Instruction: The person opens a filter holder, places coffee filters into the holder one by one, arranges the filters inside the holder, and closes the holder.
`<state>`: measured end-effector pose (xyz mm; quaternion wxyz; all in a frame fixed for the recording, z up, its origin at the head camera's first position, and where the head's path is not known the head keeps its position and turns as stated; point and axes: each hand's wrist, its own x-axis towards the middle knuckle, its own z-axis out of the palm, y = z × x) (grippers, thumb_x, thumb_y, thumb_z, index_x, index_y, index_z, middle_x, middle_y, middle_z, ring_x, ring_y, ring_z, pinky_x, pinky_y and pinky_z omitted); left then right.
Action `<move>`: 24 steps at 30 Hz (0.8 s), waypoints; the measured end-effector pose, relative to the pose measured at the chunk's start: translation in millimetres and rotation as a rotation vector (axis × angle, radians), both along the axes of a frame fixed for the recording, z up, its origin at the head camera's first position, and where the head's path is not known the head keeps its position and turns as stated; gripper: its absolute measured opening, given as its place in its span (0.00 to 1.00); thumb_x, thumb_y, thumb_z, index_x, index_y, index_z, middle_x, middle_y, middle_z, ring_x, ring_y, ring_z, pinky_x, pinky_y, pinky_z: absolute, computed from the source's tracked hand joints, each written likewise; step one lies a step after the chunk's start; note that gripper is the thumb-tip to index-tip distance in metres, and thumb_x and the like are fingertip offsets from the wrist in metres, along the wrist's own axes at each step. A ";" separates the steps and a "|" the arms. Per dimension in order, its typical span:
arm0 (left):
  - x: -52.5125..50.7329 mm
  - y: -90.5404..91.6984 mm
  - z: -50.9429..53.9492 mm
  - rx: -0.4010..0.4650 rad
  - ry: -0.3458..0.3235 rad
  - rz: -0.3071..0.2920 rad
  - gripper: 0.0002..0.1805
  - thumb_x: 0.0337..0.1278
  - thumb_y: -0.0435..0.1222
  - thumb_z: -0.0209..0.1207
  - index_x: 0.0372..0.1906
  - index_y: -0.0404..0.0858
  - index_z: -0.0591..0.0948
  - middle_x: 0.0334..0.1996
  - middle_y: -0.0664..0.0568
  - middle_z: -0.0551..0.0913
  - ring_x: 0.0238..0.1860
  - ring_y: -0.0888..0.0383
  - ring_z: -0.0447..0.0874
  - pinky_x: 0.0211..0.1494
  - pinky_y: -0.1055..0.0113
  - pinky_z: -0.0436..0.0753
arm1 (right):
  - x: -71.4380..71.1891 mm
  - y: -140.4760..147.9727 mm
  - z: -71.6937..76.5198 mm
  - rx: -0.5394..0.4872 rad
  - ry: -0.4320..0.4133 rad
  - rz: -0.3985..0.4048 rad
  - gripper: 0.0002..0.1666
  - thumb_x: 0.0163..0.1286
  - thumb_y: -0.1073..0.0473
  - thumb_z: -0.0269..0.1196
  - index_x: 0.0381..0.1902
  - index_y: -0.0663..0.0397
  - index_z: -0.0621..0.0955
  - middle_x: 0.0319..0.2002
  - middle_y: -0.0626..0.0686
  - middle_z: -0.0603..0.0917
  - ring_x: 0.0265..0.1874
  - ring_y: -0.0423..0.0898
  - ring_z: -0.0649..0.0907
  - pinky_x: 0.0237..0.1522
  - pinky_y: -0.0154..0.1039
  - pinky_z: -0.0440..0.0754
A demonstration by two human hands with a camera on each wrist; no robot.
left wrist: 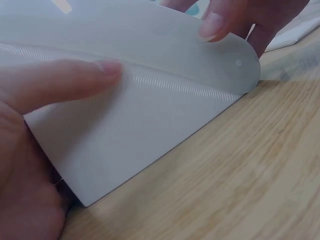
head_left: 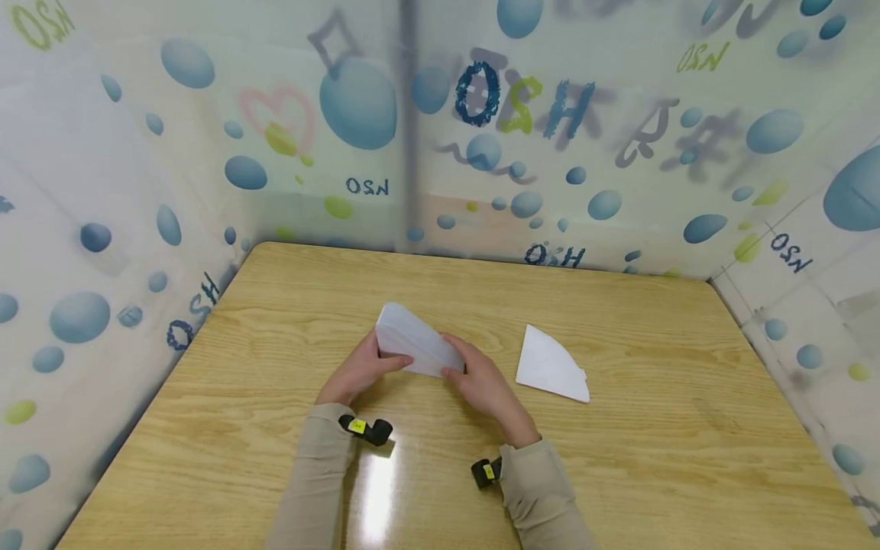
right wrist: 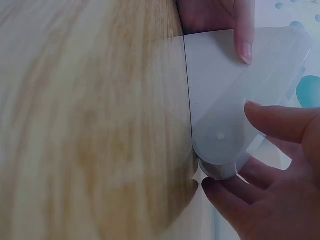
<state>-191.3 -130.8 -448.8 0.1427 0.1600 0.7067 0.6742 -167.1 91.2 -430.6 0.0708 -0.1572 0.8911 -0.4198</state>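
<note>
A slim white plastic case (head_left: pixel 412 340) is held tilted above the table between both hands. Its front panel is white, with a finely ribbed band under a translucent strip (left wrist: pixel 165 45) that ends in a rounded corner. The left hand (head_left: pixel 357 373) grips the left end, its thumb lying on the front panel and its fingers behind. At the rounded right end, the right hand (right wrist: pixel 300 175) pinches the case between thumb and fingers. The case's lower edge is close to the tabletop; whether it touches is unclear. The case's back is hidden.
A white folded sheet (head_left: pixel 552 365), shaped like a quarter circle, lies right of the right hand on the wooden table (head_left: pixel 687 428). Patterned walls (head_left: pixel 440 153) enclose the table's back and sides. Each wrist wears a small black camera (head_left: pixel 374 431).
</note>
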 end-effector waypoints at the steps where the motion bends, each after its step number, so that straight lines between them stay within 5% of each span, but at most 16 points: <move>1: -1.2 -0.6 -2.9 -0.004 0.001 0.000 0.30 0.49 0.35 0.63 0.57 0.43 0.64 0.51 0.45 0.73 0.52 0.51 0.72 0.52 0.57 0.70 | 0.1 0.0 0.0 -0.002 -0.001 0.000 0.30 0.65 0.57 0.57 0.64 0.42 0.63 0.61 0.50 0.67 0.59 0.48 0.66 0.56 0.47 0.64; 7: -5.0 -3.3 -13.3 -0.034 0.021 -0.001 0.31 0.48 0.38 0.63 0.58 0.44 0.63 0.51 0.46 0.73 0.52 0.52 0.72 0.51 0.58 0.71 | -0.1 -0.1 0.7 -0.009 -0.011 -0.003 0.30 0.64 0.55 0.57 0.64 0.42 0.64 0.61 0.49 0.67 0.59 0.47 0.66 0.57 0.47 0.64; 24: -3.7 -3.2 -10.6 -0.050 0.001 0.014 0.30 0.46 0.41 0.65 0.56 0.46 0.66 0.50 0.49 0.74 0.51 0.53 0.73 0.50 0.57 0.72 | 0.8 -3.3 2.6 0.004 -0.016 -0.039 0.30 0.64 0.51 0.57 0.63 0.43 0.65 0.60 0.49 0.68 0.58 0.48 0.68 0.56 0.47 0.65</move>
